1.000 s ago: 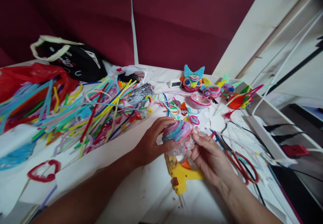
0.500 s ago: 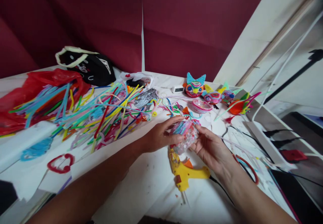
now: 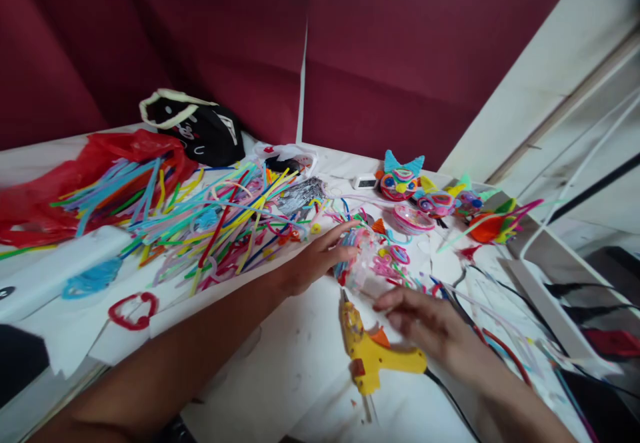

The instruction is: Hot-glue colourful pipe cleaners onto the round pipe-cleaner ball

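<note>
My left hand (image 3: 320, 260) grips a craft piece of clear plastic wound with pink and blue pipe cleaners (image 3: 360, 256). The fingers lie over its left side, and its underside is partly hidden. Apart from it, to the lower right, my right hand (image 3: 425, 316) is slightly blurred, fingers loosely bent and apart with nothing visible in them. Just below the hands a yellow hot glue gun (image 3: 367, 356) rests on the white table (image 3: 290, 343), its nozzle close under the craft piece. Pink and purple pipe-cleaner coils (image 3: 397, 256) lie right of the piece.
Loose pipe cleaners (image 3: 235, 216) spread leftward to a red plastic bag (image 3: 30, 186). A black bag (image 3: 205, 130) stands behind. Finished craft figures (image 3: 397, 180) line the back right. A power strip (image 3: 545, 310) and cables run along the right side.
My right hand has let go of the craft piece and moved down and right, away from it. My left hand still holds the piece. The coils beside it are now uncovered, and the view has shifted.
</note>
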`<state>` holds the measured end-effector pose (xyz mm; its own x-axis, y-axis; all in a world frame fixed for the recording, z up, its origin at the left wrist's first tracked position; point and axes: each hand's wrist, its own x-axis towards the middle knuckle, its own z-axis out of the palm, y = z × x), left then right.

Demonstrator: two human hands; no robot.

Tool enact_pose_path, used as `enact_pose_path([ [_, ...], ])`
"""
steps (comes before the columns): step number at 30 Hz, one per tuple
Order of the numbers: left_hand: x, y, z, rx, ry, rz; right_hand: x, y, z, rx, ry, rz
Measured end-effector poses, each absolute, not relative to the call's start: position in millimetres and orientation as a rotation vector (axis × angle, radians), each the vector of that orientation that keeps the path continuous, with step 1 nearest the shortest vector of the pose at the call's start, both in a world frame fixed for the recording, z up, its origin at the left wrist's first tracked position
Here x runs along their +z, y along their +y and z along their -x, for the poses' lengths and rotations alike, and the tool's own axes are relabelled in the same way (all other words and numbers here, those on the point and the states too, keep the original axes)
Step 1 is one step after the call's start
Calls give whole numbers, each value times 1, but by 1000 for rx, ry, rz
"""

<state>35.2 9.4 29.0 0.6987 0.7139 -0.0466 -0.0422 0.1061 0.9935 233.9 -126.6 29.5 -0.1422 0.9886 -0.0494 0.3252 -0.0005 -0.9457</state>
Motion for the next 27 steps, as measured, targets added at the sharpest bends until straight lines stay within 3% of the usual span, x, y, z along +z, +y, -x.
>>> enact_pose_path([
  [4, 32, 15, -36, 679, 737, -1256, 12, -158, -241, 555, -2240, 1456],
  [11, 39, 19, -44, 747, 834, -1197, -12, -149, -223, 114, -2598, 1558],
  [17, 47, 23, -46, 779, 877, -1185, -13, -148, -225, 106, -2542, 1524],
  [27, 46, 17, -43, 784, 769, -1087, 30, -151, -227, 515, -1783, 1351],
])
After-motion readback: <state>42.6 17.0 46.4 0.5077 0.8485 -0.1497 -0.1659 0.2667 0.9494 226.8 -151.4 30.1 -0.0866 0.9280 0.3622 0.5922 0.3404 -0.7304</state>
